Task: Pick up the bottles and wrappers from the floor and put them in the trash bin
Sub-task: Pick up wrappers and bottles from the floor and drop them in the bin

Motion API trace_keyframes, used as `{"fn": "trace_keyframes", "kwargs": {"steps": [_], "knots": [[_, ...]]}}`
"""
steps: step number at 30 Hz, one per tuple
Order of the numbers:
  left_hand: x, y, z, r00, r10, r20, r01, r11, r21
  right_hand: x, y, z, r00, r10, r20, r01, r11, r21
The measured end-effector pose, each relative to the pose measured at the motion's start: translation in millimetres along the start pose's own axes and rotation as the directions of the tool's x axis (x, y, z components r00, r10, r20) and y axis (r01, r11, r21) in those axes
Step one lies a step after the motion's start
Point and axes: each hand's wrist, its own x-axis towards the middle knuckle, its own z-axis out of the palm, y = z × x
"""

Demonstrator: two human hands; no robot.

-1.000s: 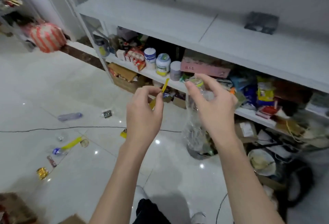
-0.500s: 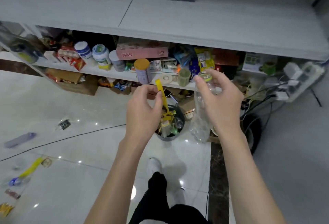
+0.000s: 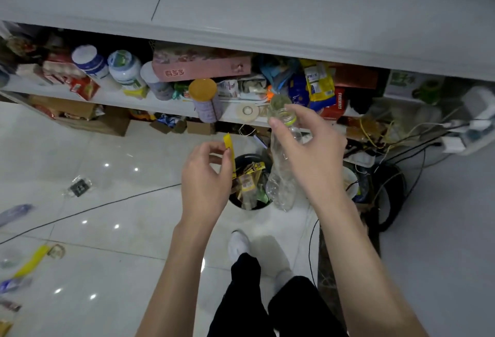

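Note:
My left hand (image 3: 205, 180) pinches a thin yellow wrapper (image 3: 229, 153) that stands upright just above the left rim of the trash bin (image 3: 239, 162). My right hand (image 3: 312, 153) holds a clear, crumpled plastic bottle (image 3: 281, 176) by its neck; the bottle hangs over the bin's right side. The round dark bin stands on the floor in front of the shelf and holds several wrappers. On the floor at the left lie a bluish bottle (image 3: 14, 213), a small packaged item (image 3: 78, 188), a yellow wrapper (image 3: 33, 260) and more scraps.
A low white shelf (image 3: 171, 105) packed with jars, boxes and packets runs behind the bin. Cables and a power strip (image 3: 466, 135) clutter the right side. A black cable (image 3: 107, 204) crosses the white tiled floor. My legs and white shoe (image 3: 238, 244) are below.
The view has swung right and down, so the bin now lies directly under my hands. Both hands kept their hold on the wrapper and the bottle.

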Motion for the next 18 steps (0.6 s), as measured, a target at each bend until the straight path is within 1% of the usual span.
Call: {"fn": "trace_keyframes", "kwargs": {"steps": [5, 8, 13, 18], "knots": [[16.3, -22.2, 32.4, 0.998, -0.06, 0.023, 0.06, 0.998, -0.008, 28.0, 25.3, 15.8, 1.0, 0.004, 0.007, -0.004, 0.999, -0.034], [20.3, -37.5, 58.2, 0.997, -0.077, 0.008, 0.077, 0.997, -0.01, 41.2, 51.5, 23.6, 1.0, -0.001, 0.015, 0.001, 1.0, -0.024], [21.7, -77.8, 113.1, 0.995, -0.104, 0.004, 0.104, 0.995, -0.005, 52.0, 120.7, 40.8, 0.999, 0.033, 0.015, -0.033, 0.999, 0.011], [29.3, -142.9, 169.5, 0.981, -0.189, 0.04, 0.189, 0.982, 0.002, 50.4, 203.6, 78.0, 0.995, 0.099, 0.022, -0.1, 0.995, 0.009]]}}
